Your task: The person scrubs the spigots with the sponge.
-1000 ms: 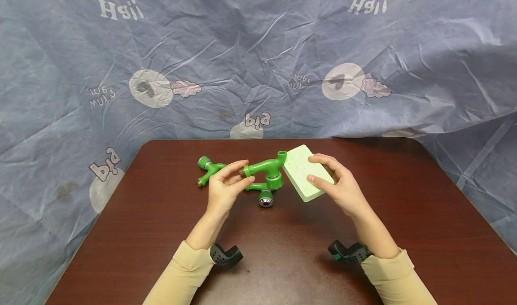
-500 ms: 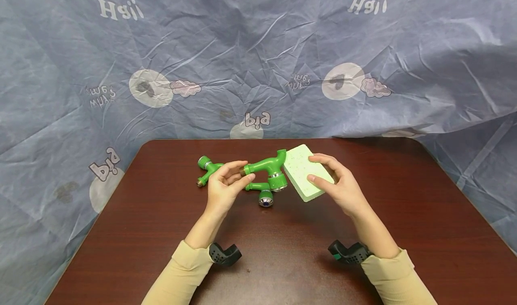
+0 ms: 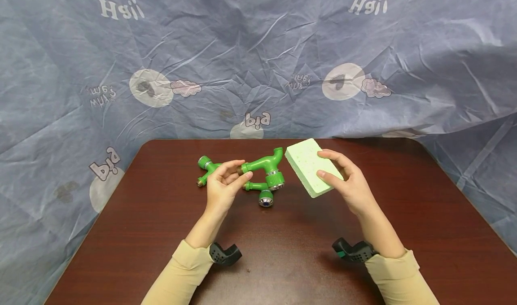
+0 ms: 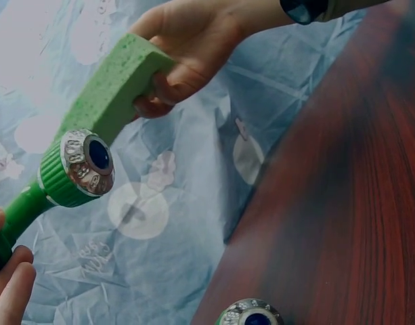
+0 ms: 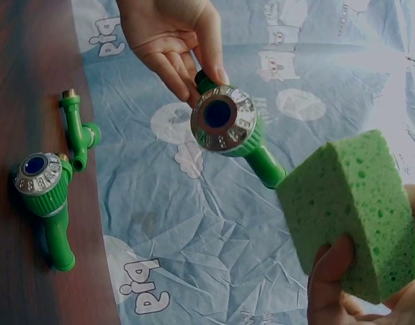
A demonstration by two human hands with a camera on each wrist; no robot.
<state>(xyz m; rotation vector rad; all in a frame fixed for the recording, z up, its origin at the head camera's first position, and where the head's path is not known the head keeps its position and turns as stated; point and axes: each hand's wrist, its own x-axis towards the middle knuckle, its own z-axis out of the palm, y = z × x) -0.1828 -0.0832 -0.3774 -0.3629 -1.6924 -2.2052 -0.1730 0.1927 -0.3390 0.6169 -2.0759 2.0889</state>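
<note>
My left hand (image 3: 223, 181) pinches a green faucet (image 3: 264, 163) by its brass threaded end, above the table. The faucet's ribbed knob with a silver, blue-centred cap (image 4: 92, 162) hangs downward, and its spout points up to the right. In my right hand (image 3: 353, 184) is a light green sponge (image 3: 312, 167), gripped at its right edge between thumb and fingers. In the head view a small gap separates sponge and spout. Two more green faucets lie on the table: one (image 3: 206, 168) behind my left hand, another (image 5: 48, 203) below the held one, partly hidden in the head view.
The dark reddish-brown table (image 3: 282, 260) has rounded far corners. Behind it hangs a wrinkled blue printed cloth (image 3: 258, 63). A black wrist device sits on each forearm, one on the left (image 3: 225, 254) and one on the right (image 3: 354, 251).
My right hand has drawn the sponge slightly right and up, away from the faucet. In my left hand the faucet has turned a little, its knob swinging and its spout tilting upward.
</note>
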